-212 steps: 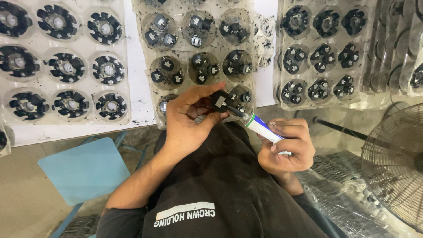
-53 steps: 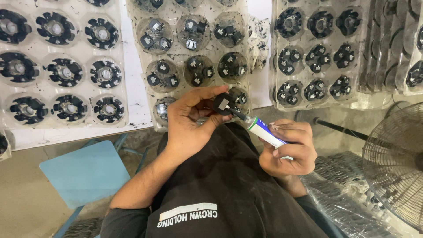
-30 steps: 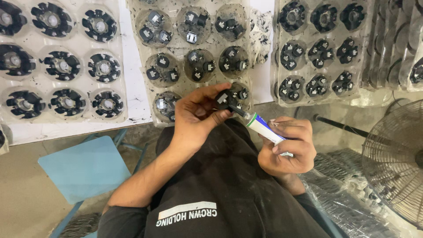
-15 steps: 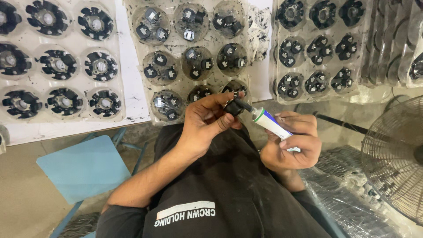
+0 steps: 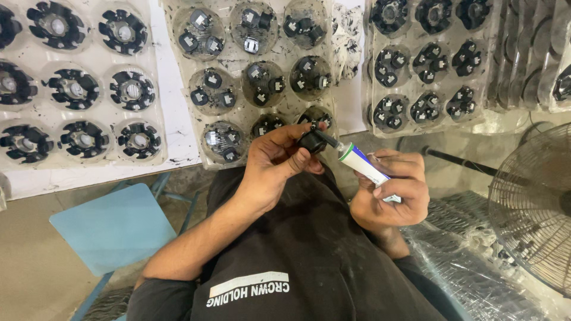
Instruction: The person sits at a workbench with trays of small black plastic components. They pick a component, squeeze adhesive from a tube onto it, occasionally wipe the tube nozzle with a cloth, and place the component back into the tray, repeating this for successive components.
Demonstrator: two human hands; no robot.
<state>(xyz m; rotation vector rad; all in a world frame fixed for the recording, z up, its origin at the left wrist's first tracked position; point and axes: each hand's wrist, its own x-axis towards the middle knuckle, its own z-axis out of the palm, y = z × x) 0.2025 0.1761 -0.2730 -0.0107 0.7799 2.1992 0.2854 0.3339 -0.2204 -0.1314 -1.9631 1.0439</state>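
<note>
My left hand pinches a small black plastic part between thumb and fingers, held up in front of my chest. My right hand grips a white tube with a green collar and dark nozzle. The nozzle tip touches the black part. Just beyond my hands lies a clear blister tray whose round pockets hold several small black parts.
A white tray of larger black rotor-like pieces lies at the left, and another clear tray of black parts at the right. A wire fan guard stands at the right edge. A light blue stool sits lower left. Plastic-wrapped bundles lie lower right.
My hands stayed together with the nozzle on the black part. The view shifted a little, so the trays now sit slightly further right and lower.
</note>
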